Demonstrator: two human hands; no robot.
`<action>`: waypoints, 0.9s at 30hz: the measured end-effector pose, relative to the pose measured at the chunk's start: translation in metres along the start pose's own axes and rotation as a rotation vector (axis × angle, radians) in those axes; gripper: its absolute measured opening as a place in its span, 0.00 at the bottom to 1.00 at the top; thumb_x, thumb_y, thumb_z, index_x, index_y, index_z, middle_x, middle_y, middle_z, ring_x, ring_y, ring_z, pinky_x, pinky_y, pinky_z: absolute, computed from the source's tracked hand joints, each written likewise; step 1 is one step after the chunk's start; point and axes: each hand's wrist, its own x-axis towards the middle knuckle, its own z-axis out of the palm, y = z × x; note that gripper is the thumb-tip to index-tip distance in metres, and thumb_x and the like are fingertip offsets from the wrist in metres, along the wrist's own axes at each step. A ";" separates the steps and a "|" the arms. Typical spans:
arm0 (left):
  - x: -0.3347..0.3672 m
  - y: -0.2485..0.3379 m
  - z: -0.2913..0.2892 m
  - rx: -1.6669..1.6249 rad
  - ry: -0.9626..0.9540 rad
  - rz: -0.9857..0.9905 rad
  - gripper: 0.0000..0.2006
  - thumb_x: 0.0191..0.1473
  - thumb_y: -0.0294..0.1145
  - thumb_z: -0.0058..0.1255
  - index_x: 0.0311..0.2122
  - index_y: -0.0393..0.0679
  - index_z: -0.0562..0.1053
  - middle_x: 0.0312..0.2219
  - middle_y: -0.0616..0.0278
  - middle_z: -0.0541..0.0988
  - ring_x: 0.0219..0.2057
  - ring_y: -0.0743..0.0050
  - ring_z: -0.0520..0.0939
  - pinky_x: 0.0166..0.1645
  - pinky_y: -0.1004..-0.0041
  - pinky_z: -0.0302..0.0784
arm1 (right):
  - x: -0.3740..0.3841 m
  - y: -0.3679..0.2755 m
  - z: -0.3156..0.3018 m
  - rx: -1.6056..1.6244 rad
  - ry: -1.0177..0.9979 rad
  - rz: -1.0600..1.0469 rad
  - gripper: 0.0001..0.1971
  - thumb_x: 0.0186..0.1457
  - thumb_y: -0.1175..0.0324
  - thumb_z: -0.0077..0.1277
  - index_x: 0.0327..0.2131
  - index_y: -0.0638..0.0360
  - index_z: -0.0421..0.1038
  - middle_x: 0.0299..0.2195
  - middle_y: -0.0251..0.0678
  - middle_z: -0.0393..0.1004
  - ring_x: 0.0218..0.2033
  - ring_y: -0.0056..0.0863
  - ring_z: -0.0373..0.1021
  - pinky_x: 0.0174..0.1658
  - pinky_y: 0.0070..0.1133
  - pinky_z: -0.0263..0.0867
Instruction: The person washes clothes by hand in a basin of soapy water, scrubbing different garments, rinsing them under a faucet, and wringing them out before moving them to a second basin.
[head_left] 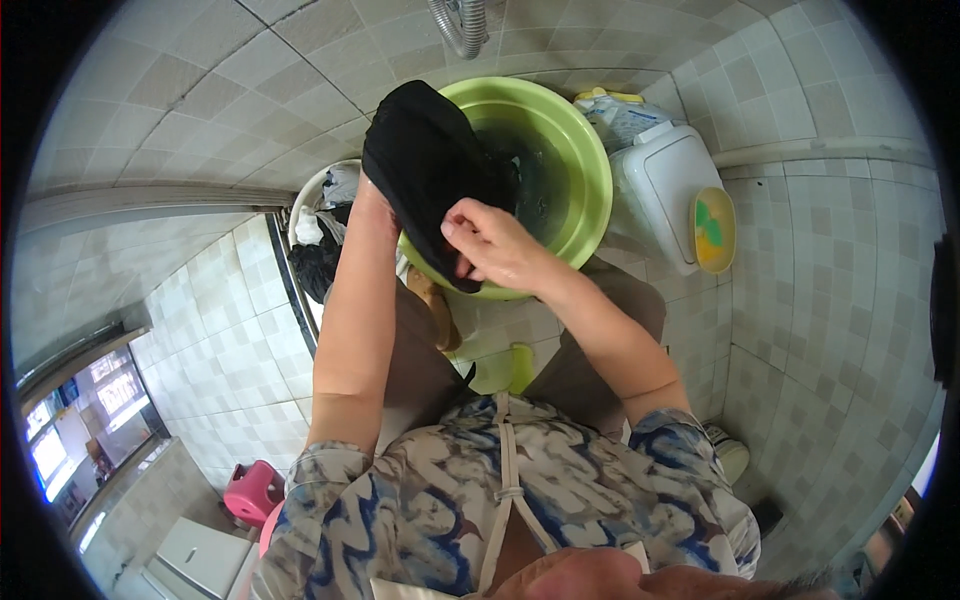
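Observation:
A black cloth garment (425, 150) hangs over the left side of a lime-green basin (590, 150), its lower end draped across the rim. My left hand is up inside the garment; only the wrist shows below the fabric, and the fingers are hidden. My right hand (492, 245) is closed at the garment's right edge, the thumb and curled fingers on the cloth. Dark, cloudy water (540, 190) lies in the basin, and part of the black fabric reaches into it.
Left of the basin stands a pale bucket (298, 215) with dark and white clothes. On the right are a white lidded bin (668, 180) and a yellow-green dish (712, 230). A metal hose (462, 35) hangs above. A pink stool (254, 492) stands lower left. Tiled walls are close around.

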 end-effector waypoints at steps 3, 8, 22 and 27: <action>-0.004 0.026 -0.007 -0.590 0.186 -0.161 0.11 0.45 0.27 0.53 0.37 0.41 0.72 0.31 0.59 0.74 0.33 0.67 0.76 0.37 0.75 0.73 | 0.016 0.027 0.005 0.079 0.134 -0.003 0.13 0.54 0.69 0.46 0.41 0.64 0.61 0.29 0.41 0.72 0.21 0.26 0.70 0.22 0.23 0.66; 0.000 0.056 -0.031 -0.485 0.129 -0.065 0.14 0.34 0.22 0.58 0.32 0.41 0.73 0.31 0.58 0.76 0.35 0.67 0.76 0.39 0.76 0.72 | 0.030 0.037 -0.015 -0.024 0.231 -0.054 0.23 0.52 0.74 0.45 0.52 0.65 0.57 0.36 0.45 0.72 0.26 0.30 0.73 0.25 0.23 0.68; -0.012 0.087 -0.058 -0.254 0.040 0.176 0.20 0.39 0.22 0.57 0.42 0.40 0.72 0.41 0.57 0.76 0.43 0.63 0.76 0.48 0.74 0.69 | 0.087 0.077 -0.066 -0.762 0.927 -0.364 0.37 0.44 0.76 0.49 0.58 0.69 0.44 0.38 0.60 0.69 0.44 0.54 0.65 0.47 0.33 0.64; -0.013 0.085 -0.053 -0.345 -0.062 0.197 0.17 0.42 0.25 0.57 0.42 0.40 0.72 0.39 0.56 0.76 0.43 0.61 0.76 0.49 0.74 0.69 | 0.100 0.091 -0.087 -0.292 0.945 -0.497 0.23 0.49 0.80 0.40 0.52 0.63 0.60 0.38 0.38 0.73 0.32 0.29 0.70 0.36 0.20 0.67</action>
